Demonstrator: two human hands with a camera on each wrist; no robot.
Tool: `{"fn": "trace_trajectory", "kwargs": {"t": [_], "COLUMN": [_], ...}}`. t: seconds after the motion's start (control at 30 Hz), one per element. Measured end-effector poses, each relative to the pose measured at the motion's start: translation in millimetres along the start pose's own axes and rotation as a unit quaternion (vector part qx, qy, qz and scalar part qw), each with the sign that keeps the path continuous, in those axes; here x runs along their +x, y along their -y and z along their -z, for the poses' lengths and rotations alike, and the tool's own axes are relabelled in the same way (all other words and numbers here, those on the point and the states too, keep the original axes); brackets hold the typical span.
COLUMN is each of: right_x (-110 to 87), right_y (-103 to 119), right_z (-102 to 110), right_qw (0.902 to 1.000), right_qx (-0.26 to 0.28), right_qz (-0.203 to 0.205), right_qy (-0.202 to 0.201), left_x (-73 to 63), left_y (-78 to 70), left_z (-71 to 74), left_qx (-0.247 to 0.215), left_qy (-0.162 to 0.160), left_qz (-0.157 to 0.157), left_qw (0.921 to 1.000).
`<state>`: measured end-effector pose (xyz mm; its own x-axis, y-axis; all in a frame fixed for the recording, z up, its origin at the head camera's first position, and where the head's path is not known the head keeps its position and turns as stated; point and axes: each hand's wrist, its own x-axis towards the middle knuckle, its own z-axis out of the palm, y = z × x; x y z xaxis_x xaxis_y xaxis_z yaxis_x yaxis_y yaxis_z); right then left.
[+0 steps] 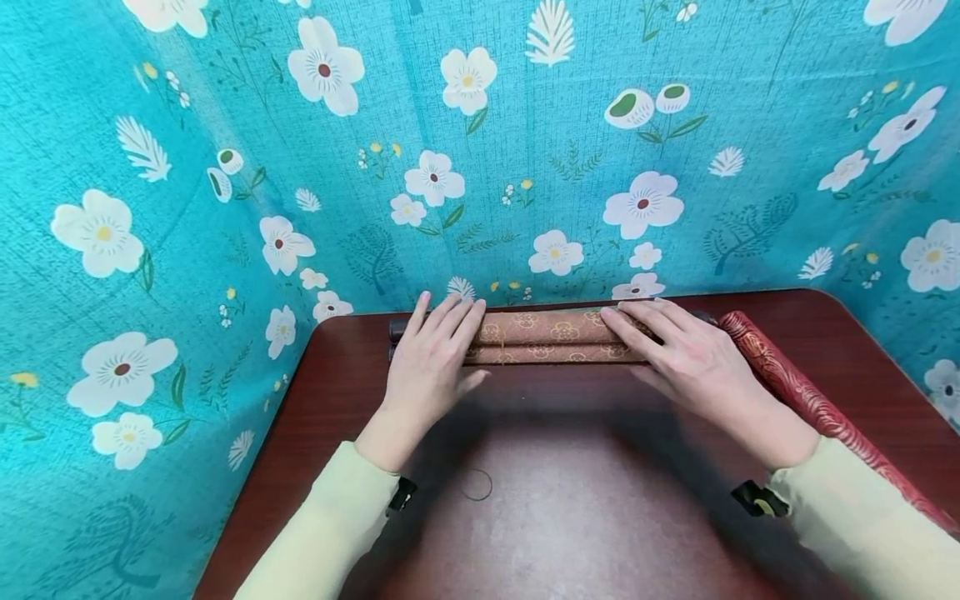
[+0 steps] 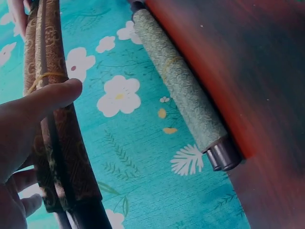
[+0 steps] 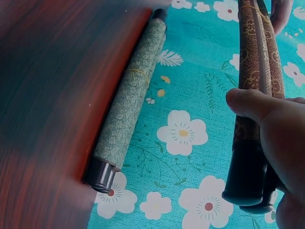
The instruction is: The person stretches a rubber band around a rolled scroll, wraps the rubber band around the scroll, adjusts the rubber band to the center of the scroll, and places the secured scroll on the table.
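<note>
Near the table's far edge, a brown patterned double-rolled scroll lies crosswise in the head view, with dark end knobs and a thin yellowish band around it. My left hand grips its left part, thumb on one side and fingers on the other. Toward the opposite end, my right hand holds it the same way. Both wrist views show the brown scroll between thumb and fingers, its black knobs sticking out past the right hand. A green patterned scroll with dark ends lies apart from it, along the table's edge.
A red scroll with a gold pattern lies slantwise at the right, beside the right forearm. One thin dark loop is on the reddish-brown table. Turquoise floral cloth hangs behind the table and along its sides.
</note>
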<state>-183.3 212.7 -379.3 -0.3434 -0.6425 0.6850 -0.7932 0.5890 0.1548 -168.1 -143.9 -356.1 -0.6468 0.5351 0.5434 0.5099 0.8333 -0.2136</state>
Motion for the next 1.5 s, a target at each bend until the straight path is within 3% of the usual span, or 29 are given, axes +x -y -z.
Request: {"fn": "trace_trajectory", "kwargs": {"t": [0.13, 0.43, 0.7, 0.83, 1.03, 1.17, 1.3, 1.5], "right_x": [0.1, -3.1, -7.6, -8.6, -10.5, -12.2, -13.5, -14.0], "right_y": [0, 4, 9, 9, 6, 7, 10, 13], "right_z": [0, 1, -5, -5, -1, -2, -6, -9], "right_qw": [0.9999, 1.0000, 0.9999, 0.9999, 0.9994, 0.9998, 0.9998, 0.9997], "right_qx": [0.000, 0.007, 0.013, 0.011, 0.002, 0.006, 0.014, 0.019], "right_qz": [0.006, 0.004, 0.004, -0.003, -0.011, 0.004, 0.011, 0.004], "right_qy": [0.008, 0.005, -0.010, 0.006, 0.032, 0.017, 0.004, -0.015], "left_x": [-1.7, 0.7, 5.1, 5.7, -0.2, -5.0, -5.2, -0.8], "left_y": [-1.2, -9.8, -20.6, -22.3, -10.3, -5.8, -11.2, -19.5], "left_z": [-3.4, -12.7, -20.3, -21.2, -11.8, -10.8, -14.4, -18.6], "left_qx": [-0.010, -0.035, -0.079, -0.081, -0.056, -0.047, -0.048, -0.053], "left_qy": [0.009, -0.030, -0.044, -0.036, -0.011, 0.011, 0.025, 0.014], "left_qz": [-0.009, -0.027, -0.046, -0.058, -0.042, -0.038, -0.051, -0.049], "left_qw": [0.9999, 0.9986, 0.9948, 0.9944, 0.9975, 0.9981, 0.9972, 0.9973]}}
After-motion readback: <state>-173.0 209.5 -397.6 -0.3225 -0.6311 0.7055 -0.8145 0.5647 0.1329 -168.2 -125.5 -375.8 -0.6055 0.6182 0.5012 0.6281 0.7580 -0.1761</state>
